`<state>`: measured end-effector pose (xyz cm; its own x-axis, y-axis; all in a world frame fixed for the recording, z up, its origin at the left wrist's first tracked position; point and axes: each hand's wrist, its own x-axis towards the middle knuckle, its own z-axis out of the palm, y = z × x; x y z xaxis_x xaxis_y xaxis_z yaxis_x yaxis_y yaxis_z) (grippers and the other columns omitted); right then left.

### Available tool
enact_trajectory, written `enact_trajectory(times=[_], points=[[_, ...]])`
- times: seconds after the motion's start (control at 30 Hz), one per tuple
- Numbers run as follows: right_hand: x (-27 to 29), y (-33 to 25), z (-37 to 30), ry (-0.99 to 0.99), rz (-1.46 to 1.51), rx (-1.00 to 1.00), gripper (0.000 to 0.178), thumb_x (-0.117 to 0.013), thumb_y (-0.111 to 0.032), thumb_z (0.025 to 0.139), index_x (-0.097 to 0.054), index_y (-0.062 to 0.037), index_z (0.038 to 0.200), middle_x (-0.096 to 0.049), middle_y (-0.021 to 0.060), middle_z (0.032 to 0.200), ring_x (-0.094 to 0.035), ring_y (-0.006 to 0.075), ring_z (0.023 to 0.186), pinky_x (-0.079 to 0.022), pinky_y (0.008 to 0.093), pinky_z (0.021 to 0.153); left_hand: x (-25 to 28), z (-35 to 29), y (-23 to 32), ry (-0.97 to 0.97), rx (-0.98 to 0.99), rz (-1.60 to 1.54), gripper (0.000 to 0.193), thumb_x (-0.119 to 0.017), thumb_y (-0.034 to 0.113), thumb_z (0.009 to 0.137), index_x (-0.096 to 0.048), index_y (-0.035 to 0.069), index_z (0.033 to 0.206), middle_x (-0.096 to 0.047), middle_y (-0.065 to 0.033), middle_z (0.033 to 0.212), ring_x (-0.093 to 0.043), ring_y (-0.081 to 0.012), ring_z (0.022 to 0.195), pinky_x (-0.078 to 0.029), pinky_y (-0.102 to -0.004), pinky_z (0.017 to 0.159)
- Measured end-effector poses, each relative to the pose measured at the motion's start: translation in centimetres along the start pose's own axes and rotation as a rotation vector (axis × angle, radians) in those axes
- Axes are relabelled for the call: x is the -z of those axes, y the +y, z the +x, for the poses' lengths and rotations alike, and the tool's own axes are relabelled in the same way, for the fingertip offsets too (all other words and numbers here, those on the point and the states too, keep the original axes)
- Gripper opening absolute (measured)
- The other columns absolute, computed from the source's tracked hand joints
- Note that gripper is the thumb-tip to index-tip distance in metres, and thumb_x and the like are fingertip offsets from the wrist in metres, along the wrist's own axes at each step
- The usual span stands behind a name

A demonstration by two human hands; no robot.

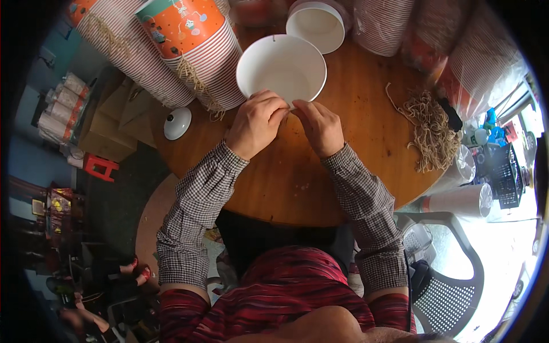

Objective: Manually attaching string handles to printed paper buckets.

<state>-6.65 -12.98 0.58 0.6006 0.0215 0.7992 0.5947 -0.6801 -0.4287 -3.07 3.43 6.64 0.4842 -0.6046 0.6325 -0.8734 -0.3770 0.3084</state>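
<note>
A white-lined paper bucket [281,66] stands on the round wooden table, its open mouth toward me. At its near rim my left hand [257,122] and my right hand [320,127] meet, fingertips almost touching. Both hands are closed in a pinch. Whatever lies between the fingertips is too small to make out. A small dark mark shows at the bucket's far rim. Off to the right lies a tangled pile of beige cords [426,134], one strand trailing from it.
Tall stacks of orange printed buckets [194,40], with cords hanging from them, stand at the left. Behind is another white bucket [315,27]. Plastic-wrapped stacks [480,63] line the right. A white lid [177,123] sits at the table's left edge. A grey chair [457,274] stands lower right.
</note>
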Motion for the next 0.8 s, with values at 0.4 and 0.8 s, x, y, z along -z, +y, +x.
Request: enact_trajectory(times=[0.4,0.8], points=[[-3.1,1.3,-0.1,-0.141,0.37,-0.604,0.022,-0.057,-0.007,0.089,-0.06,0.0012,0.11,-0.066,0.0091,0.075,-0.063,0.0107,0.064,-0.051,0.0257,0.058,-6.4,-1.7,-5.3,0.289,0.209,-0.247,0.006,-0.063,0.005,0.083,-0.06,0.002,0.087,-0.059,-0.0092,0.083,-0.061,-0.0258,0.077,-0.05,-0.0335,0.067],[-5.4,3.6,0.4,-0.093,-0.047,-0.341,0.015,-0.059,-0.011,0.087,-0.067,-0.0054,0.098,-0.067,0.0168,0.08,-0.068,0.0267,0.069,-0.052,0.0321,0.06,-7.7,-1.2,-8.2,0.351,0.12,-0.377,0.014,-0.06,0.001,0.084,-0.056,0.003,0.098,-0.06,-0.0111,0.087,-0.061,-0.0264,0.079,-0.05,-0.0339,0.068]])
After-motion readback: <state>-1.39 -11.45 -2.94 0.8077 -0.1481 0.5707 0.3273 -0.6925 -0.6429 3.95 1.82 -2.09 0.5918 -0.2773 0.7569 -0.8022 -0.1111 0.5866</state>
